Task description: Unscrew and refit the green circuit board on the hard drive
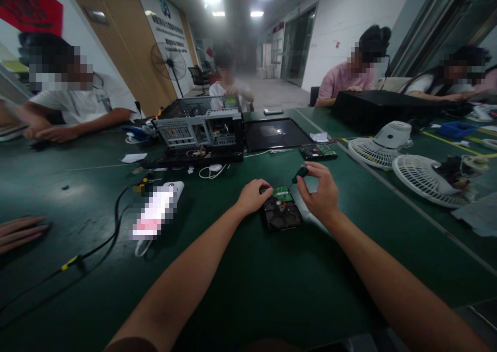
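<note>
Green tabletop (233,305) across the lower frame, and right at centre we have a flat, dark metal hard drive (282,218) with a green circuit board (280,192) along its far end! Left hand (253,196) first: thumb and fingers grip the drive's upper-left corner. Compact, stiff and probably dense for its size, it looks safest held by its metal sides, since that exposed board seems fragile and the smooth casing could skid. Over to the right hand (320,189), pinching a small dark-handled screwdriver (301,173), shaft angled down towards the board's upper-right corner.

Now sweep from the left edge: another person's hand (21,232) lies flat, then a black cable with yellow fittings (116,220), then a white phone (157,212). Upper centre-left, an open grey metal computer case (196,129) blocks the far side. Past it, a flat black panel (274,133), a second green-and-black hard drive (318,151) just beyond the right hand, and two round white plastic fan grilles (421,178) crowding the right.
</note>
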Demonstrator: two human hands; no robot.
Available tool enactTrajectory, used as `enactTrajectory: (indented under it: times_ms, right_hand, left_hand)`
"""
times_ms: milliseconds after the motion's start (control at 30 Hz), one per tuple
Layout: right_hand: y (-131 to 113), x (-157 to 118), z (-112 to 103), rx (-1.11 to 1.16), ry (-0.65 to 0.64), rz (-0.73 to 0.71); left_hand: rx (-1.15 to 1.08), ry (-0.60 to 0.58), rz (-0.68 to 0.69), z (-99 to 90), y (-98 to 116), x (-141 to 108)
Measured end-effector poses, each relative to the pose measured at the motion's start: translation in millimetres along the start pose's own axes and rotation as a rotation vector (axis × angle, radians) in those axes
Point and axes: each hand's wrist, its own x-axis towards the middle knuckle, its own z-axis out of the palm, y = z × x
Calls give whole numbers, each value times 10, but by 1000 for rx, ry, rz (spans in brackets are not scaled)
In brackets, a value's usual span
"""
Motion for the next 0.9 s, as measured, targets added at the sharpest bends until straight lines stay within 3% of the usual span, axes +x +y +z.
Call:
enactTrajectory:
  times_ms: [500, 700, 900]
  right_hand:
    - [-16, 0, -9, -21, -15, -15]
    - [-23, -11, 8, 85, -56, -5]
    - [-62, 5, -7, 5, -36, -20]
  left_hand:
    - [0, -1, 1, -8, 23, -2]
    - [-2, -4, -7, -8, 17, -3]
    - [1, -7, -3, -12, 14, 3]
